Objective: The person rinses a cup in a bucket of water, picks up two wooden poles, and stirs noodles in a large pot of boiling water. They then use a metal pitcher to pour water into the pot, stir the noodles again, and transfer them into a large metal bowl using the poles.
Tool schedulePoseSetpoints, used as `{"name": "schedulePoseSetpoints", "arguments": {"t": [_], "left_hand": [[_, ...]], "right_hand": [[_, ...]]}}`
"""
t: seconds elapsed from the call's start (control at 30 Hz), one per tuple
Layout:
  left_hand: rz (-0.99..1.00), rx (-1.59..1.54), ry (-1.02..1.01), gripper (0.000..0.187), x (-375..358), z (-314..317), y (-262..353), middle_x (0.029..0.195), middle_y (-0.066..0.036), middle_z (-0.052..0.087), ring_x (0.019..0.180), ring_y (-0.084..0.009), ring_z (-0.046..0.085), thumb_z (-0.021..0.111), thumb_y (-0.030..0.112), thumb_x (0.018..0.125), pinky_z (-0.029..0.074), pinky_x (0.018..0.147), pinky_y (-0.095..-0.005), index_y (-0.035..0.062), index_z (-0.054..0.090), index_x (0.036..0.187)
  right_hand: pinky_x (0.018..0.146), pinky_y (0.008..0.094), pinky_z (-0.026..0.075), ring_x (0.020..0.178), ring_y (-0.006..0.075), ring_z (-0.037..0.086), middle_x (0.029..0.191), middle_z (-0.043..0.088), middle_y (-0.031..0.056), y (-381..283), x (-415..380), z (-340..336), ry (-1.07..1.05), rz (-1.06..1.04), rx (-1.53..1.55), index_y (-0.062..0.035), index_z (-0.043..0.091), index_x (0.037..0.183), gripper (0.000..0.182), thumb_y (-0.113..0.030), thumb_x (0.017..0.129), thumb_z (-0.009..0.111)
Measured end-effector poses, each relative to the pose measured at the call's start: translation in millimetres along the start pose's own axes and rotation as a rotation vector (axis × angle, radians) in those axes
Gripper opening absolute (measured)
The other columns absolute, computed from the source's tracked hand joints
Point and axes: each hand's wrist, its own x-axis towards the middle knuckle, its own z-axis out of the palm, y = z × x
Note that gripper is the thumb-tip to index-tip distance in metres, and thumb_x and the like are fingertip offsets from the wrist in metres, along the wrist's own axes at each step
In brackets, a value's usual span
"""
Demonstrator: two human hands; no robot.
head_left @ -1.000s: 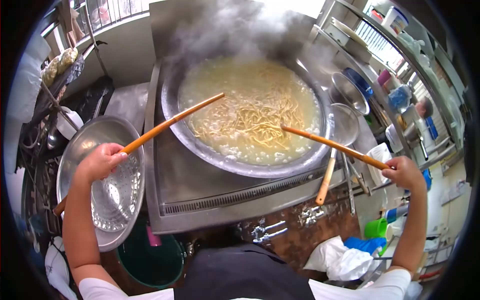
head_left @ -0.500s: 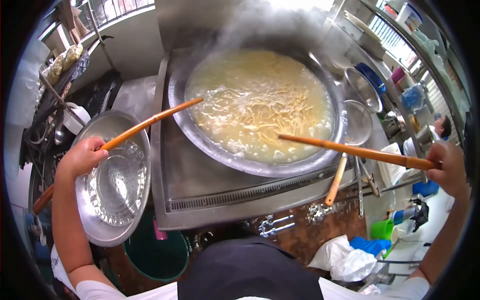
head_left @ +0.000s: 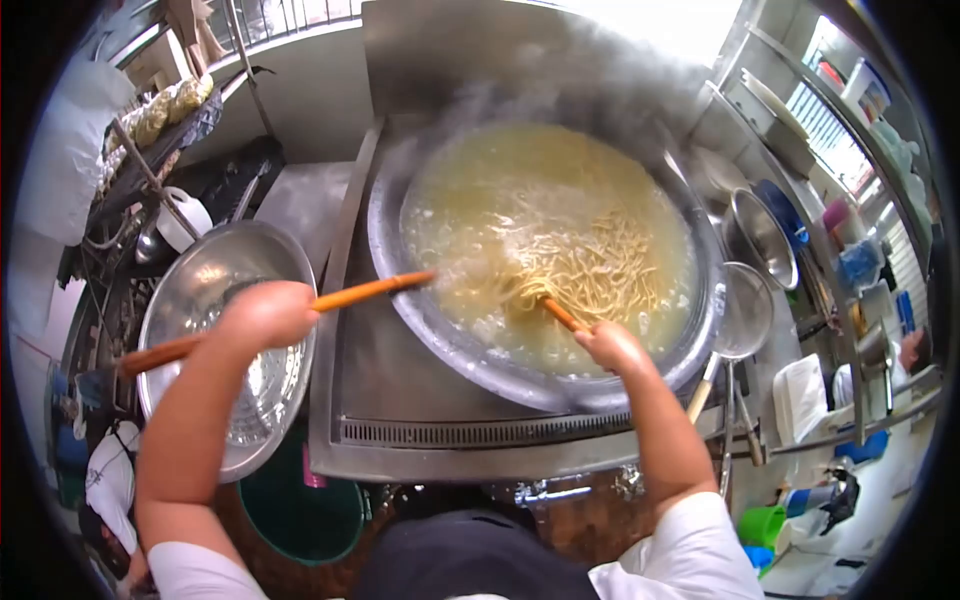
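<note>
My left hand, closed round a long wooden stick, is above a shiny steel basin. That stick's front end reaches the near-left rim of a wide metal pot. My right hand grips a second wooden stick low over the pot. Its far end dips among pale yellow noodles, and some strands lie against it. Cloudy, bubbling water surrounds the noodles, and steam rises at the back.
Right of the pot are a mesh strainer and a steel bowl. A dark green tub stands on the floor below the basin. Racks with utensils line both sides. Part of another person shows at far right.
My right hand has moved left and inward from the far right, bringing its stick into the noodles. My left hand has shifted right with its stick. The camera view has also shifted.
</note>
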Motion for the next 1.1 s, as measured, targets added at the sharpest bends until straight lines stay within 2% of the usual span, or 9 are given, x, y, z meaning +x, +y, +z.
{"name": "schedulePoseSetpoints", "arguments": {"t": [0.03, 0.1, 0.17, 0.23, 0.3, 0.37, 0.4, 0.73, 1.1], "left_hand": [[0.02, -0.014, -0.012, 0.027, 20.4, 18.9, 9.7, 0.09, -0.015, 0.068, 0.088, -0.0281, 0.066, 0.058, 0.029, 0.086, 0.05, 0.078, -0.0397, 0.0061, 0.067, 0.097], [0.125, -0.205, -0.01, 0.029, 68.4, 74.1, 14.2, 0.084, -0.015, 0.067, 0.075, -0.0302, 0.066, 0.056, 0.029, 0.089, 0.053, 0.068, -0.0437, 0.0032, 0.064, 0.1], [-0.07, -0.648, -0.254, 0.028, 71.0, 88.5, 25.9, 0.07, -0.007, 0.059, 0.056, -0.0197, 0.058, 0.054, 0.03, 0.091, 0.048, 0.049, -0.037, 0.0051, 0.061, 0.1], [-0.105, -0.907, -0.277, 0.023, 57.2, 108.1, 34.4, 0.064, 0.002, 0.047, 0.047, -0.009, 0.043, 0.054, 0.033, 0.093, 0.036, 0.039, -0.028, 0.0102, 0.059, 0.097], [-0.211, -1.131, -0.265, 0.021, 41.3, 123.2, 53.8, 0.062, 0.006, 0.046, 0.047, -0.0058, 0.039, 0.057, 0.033, 0.091, 0.031, 0.041, -0.0234, 0.0138, 0.06, 0.101], [-0.161, -1.36, -0.262, 0.02, 39.9, 150.9, 67.8, 0.062, 0.005, 0.046, 0.046, -0.005, 0.038, 0.056, 0.031, 0.092, 0.031, 0.04, -0.0218, 0.0134, 0.059, 0.102], [-0.146, -1.397, -0.256, 0.02, 36.6, 152.3, 75.9, 0.062, 0.005, 0.047, 0.045, -0.0047, 0.039, 0.055, 0.031, 0.093, 0.031, 0.039, -0.0214, 0.0137, 0.059, 0.101], [0.03, -1.719, -0.24, 0.023, 1.8, 169.8, 57.2, 0.061, 0.004, 0.046, 0.041, -0.0034, 0.037, 0.051, 0.024, 0.096, 0.031, 0.035, -0.0198, 0.0061, 0.056, 0.109], [0.04, -1.988, -0.058, 0.027, -83.1, 198.3, -78.9, 0.061, 0.004, 0.045, 0.041, -0.0027, 0.037, 0.054, 0.029, 0.095, 0.032, 0.035, -0.0189, 0.0069, 0.058, 0.11]], "right_hand": [[0.04, 0.0369, 0.042, 0.042, 0.0191, 0.052, 0.055, 0.052, 0.0071, 5.7, 20.2, 16.4, 0.017, -0.049, 0.146, -0.002, 0.058, 0.075, 0.046, -0.045, 0.092, 0.053], [0.039, 0.0349, 0.041, 0.041, 0.0172, 0.05, 0.054, 0.05, 0.0048, -4.4, 14.5, 24.2, -0.052, -0.029, 0.293, -0.0029, 0.059, 0.08, 0.045, -0.046, 0.092, 0.053], [0.041, 0.0374, 0.044, 0.043, 0.0216, 0.053, 0.056, 0.054, 0.0078, 1.5, -3.3, 33.7, -0.055, -0.06, 0.421, -0.0007, 0.058, 0.076, 0.047, -0.044, 0.093, 0.05], [0.048, 0.0379, 0.046, 0.047, 0.022, 0.055, 0.057, 0.054, 0.009, 8.3, -22.5, 39.6, -0.078, -0.021, 0.466, -0.0002, 0.058, 0.076, 0.047, -0.044, 0.093, 0.05], [0.039, 0.0305, 0.036, 0.043, 0.0121, 0.045, 0.056, 0.049, 0.0011, 26.6, -28.5, 58.2, -0.018, -0.127, 0.509, -0.0048, 0.06, 0.087, 0.04, -0.044, 0.093, 0.052], [0.041, 0.0289, 0.038, 0.045, 0.0106, 0.046, 0.057, 0.049, 0.0003, 35.0, -38.6, 68.7, 0.034, -0.217, 0.508, -0.0047, 0.061, 0.088, 0.038, -0.041, 0.094, 0.051], [0.066, 0.0414, 0.046, 0.068, 0.0301, 0.06, 0.071, 0.061, 0.0183, 19.4, -64.2, 49.3, 0.003, -0.111, 0.456, 0.0007, 0.062, 0.087, 0.045, -0.043, 0.092, 0.051], [0.068, 0.0462, 0.046, 0.075, 0.0396, 0.06, 0.078, 0.062, 0.0231, -32.7, -139.9, -1.8, 0.147, -0.186, 0.172, -0.0028, 0.064, 0.089, 0.04, -0.041, 0.093, 0.051], [0.068, 0.0462, 0.047, 0.074, 0.0382, 0.061, 0.077, 0.062, 0.0231, -209.3, -217.2, -42.2, 0.224, -0.43, -0.296, 0.0003, 0.064, 0.084, 0.043, -0.04, 0.093, 0.051]]}}
